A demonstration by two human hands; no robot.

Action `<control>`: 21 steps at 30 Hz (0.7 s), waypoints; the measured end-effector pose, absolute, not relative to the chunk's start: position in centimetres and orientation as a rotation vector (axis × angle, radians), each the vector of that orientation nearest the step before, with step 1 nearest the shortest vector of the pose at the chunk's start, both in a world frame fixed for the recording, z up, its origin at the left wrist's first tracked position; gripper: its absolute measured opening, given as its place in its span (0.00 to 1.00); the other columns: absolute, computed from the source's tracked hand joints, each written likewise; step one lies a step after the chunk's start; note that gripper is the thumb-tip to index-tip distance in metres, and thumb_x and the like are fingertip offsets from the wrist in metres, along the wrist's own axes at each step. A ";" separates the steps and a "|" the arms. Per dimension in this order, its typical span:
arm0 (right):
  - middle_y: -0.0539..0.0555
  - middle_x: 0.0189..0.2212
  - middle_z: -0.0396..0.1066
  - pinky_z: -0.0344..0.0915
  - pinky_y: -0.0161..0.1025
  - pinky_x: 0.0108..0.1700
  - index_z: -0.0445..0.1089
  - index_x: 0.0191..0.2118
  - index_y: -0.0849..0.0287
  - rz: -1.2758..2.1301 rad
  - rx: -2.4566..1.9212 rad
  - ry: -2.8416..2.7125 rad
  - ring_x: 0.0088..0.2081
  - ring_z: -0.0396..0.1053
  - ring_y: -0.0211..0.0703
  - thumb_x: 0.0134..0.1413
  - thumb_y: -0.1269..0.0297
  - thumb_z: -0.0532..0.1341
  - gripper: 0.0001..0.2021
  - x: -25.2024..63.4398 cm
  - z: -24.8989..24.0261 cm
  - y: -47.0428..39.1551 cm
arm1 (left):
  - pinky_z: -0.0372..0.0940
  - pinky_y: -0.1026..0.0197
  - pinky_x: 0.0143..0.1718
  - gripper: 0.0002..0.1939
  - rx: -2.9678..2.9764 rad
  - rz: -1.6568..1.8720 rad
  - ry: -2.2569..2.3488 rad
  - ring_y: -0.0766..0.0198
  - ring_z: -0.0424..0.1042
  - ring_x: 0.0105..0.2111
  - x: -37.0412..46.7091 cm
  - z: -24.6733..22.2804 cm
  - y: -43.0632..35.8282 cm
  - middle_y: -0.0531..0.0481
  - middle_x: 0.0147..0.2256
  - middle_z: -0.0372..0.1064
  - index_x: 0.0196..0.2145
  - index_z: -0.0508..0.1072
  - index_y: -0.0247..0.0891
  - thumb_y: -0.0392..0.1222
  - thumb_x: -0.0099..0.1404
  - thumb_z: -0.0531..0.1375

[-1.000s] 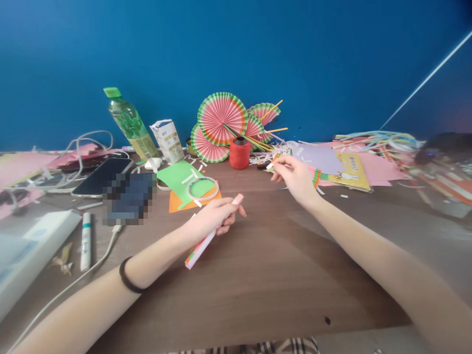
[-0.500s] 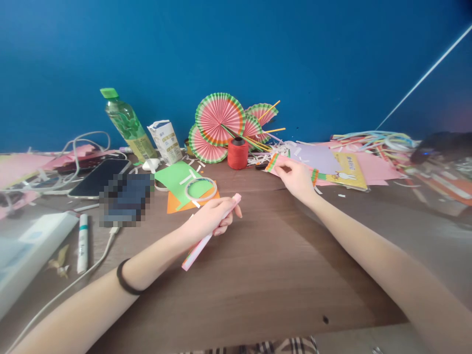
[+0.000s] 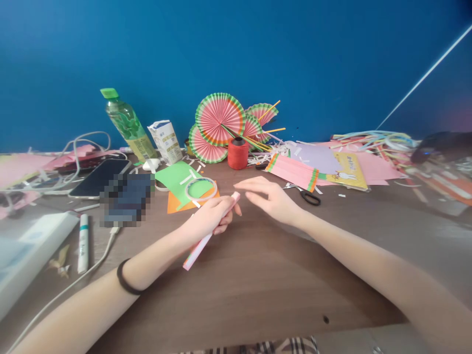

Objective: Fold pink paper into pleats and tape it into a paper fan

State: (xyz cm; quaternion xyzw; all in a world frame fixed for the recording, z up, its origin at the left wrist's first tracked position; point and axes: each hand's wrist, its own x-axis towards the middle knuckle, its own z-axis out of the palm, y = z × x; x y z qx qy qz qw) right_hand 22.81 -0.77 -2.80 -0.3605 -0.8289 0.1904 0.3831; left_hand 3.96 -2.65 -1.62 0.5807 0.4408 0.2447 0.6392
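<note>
My left hand is closed around a narrow folded strip of pink paper, whose ends stick out at both sides of the fist. Close to its upper end, my right hand hangs with fingers stretched out and nothing in them. Behind the right hand lies a pleated pink paper with green and orange edges. A pair of scissors is partly under it, one black handle loop showing. Round pleated paper fans in pink and green stand against the wall, behind a red thread spool.
On the left are a green-capped bottle, a carton, phones, cables and a white marker. A tape ring rests on green and orange paper. A yellow booklet and paper strips lie at the right back.
My right hand has let go of the pleated pink paper and moved left toward my left hand. The scissors have come into view. My left hand stays almost still.
</note>
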 end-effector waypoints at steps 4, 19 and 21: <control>0.54 0.46 0.71 0.61 0.46 0.53 0.70 0.47 0.55 0.492 -0.871 -2.129 0.50 0.65 0.42 0.55 0.74 0.52 0.17 22.1 -3.1 -1.6 | 0.44 0.74 0.10 0.17 1.304 0.571 0.984 0.78 0.47 0.09 3.8 -1.9 -2.4 0.61 0.14 0.46 0.27 0.65 0.35 0.46 0.67 0.45; 0.54 0.49 0.69 0.63 0.45 0.48 0.66 0.52 0.55 0.203 -0.850 -2.247 0.48 0.64 0.43 0.55 0.76 0.49 0.21 22.2 -3.5 -1.8 | 0.43 0.74 0.09 0.16 1.171 0.554 1.034 0.77 0.45 0.09 3.8 -2.1 -2.0 0.61 0.12 0.45 0.27 0.66 0.35 0.44 0.66 0.45; 0.55 0.50 0.68 0.63 0.46 0.46 0.65 0.53 0.57 0.066 -0.861 -2.316 0.48 0.64 0.45 0.55 0.77 0.49 0.21 22.3 -3.6 -1.7 | 0.43 0.74 0.09 0.16 1.167 0.554 1.040 0.77 0.45 0.08 3.8 -2.2 -1.9 0.61 0.12 0.46 0.26 0.66 0.35 0.44 0.66 0.46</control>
